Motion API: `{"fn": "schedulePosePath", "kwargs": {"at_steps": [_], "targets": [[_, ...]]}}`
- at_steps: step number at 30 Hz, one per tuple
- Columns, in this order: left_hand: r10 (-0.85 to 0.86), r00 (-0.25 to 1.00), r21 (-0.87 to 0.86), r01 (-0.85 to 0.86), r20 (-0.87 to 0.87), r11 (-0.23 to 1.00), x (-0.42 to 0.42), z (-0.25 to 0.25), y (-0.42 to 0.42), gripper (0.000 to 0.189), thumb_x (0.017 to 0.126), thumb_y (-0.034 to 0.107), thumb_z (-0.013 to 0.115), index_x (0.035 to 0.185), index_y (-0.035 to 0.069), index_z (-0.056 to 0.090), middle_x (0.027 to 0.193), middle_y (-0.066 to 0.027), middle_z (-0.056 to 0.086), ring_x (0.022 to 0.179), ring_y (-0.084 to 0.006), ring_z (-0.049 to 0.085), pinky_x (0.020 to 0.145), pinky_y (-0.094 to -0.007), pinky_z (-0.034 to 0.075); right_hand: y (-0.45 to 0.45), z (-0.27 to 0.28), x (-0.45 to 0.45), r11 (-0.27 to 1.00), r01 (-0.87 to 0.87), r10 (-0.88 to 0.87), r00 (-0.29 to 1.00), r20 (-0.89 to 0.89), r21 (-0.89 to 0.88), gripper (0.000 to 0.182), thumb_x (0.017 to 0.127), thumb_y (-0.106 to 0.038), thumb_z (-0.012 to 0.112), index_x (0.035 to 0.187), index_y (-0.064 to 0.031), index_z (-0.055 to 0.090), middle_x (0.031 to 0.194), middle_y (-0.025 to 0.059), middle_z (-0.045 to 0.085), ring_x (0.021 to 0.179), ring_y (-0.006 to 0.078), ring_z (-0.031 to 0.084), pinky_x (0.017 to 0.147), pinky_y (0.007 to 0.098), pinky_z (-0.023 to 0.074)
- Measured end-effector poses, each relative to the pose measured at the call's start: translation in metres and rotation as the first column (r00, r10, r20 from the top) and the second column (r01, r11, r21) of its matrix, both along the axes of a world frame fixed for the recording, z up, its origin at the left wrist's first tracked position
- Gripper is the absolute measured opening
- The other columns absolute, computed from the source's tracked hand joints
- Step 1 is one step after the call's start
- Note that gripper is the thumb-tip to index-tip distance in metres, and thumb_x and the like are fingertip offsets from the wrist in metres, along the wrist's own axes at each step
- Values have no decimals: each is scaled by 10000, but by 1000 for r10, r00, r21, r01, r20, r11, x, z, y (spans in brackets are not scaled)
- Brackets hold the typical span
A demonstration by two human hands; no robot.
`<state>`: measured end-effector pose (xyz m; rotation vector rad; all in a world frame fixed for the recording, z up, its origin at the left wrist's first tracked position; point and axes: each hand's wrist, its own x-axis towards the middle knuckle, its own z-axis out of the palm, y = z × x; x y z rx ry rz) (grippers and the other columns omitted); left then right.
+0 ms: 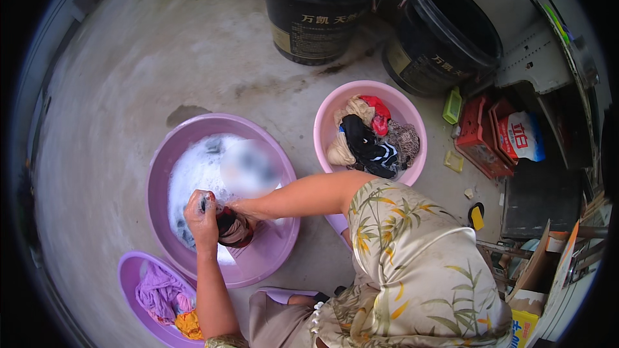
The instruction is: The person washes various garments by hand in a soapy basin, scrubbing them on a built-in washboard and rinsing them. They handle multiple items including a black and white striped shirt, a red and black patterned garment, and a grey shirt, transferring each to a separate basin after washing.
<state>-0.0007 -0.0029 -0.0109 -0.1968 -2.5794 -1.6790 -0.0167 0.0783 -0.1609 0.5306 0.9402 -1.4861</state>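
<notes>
A large lilac plastic basin of soapy water stands on the floor before me, thick with white suds. My left hand is closed around a wet dark garment with red and tan parts, and foam clings to its fingers. Close beside it, my right hand touches the same garment from above; its fingers are mostly hidden. Beneath the cloth, a lilac ridged washboard slopes into the basin. Dark fabric shows through the foam. A blurred patch covers the basin's upper right.
A pink basin holds mixed clothes. Lower left, a small purple tub contains purple and yellow cloths. Two black buckets stand behind. At right are red plastic baskets, a detergent bag and a cardboard box.
</notes>
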Motion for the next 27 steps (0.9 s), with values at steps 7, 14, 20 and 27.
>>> {"fn": "schedulePosePath", "kwargs": {"at_steps": [7, 14, 20, 27], "targets": [[218, 954, 150, -251, 208, 956, 2, -21, -30, 267, 933, 240, 529, 768, 30, 548, 728, -21, 522, 672, -110, 459, 641, -266, 384, -12, 15, 12, 930, 79, 5, 974, 228, -358, 408, 883, -406, 510, 988, -40, 657, 991, 124, 684, 867, 256, 657, 836, 419, 520], [62, 938, 710, -300, 341, 637, 11, -20, -17, 409, 973, 353, 492, 1274, 81, 442, 1215, -71, 527, 1095, -209, 560, 898, -339, 468, 97, 67, -71, 917, 25, -96, 983, -159, -398, 350, 921, -331, 506, 1088, -47, 626, 1080, 114, 673, 953, 243, 652, 910, 418, 503], [-320, 827, 594, -22, 462, 804, 11, -12, 22, 648, 953, 448, 501, 1468, 139, 258, 1350, -199, 418, 1146, -302, 541, 901, -416, 483, 260, 154, -126, 924, 367, -365, 757, -542, -109, 166, 871, -246, 624, 885, -83, 642, 828, 67, 672, 721, 173, 646, 698, 314, 535], [-48, 838, -79, 108, 544, 991, 1, -81, -27, 520, 893, 337, 590, 1324, 66, 484, 1260, -236, 503, 1100, -345, 555, 911, -426, 467, 389, 199, -91, 779, 547, 26, 461, -887, 307, 220, 880, -290, 607, 821, -79, 630, 781, -7, 612, 716, 96, 576, 658, 249, 466]]}}
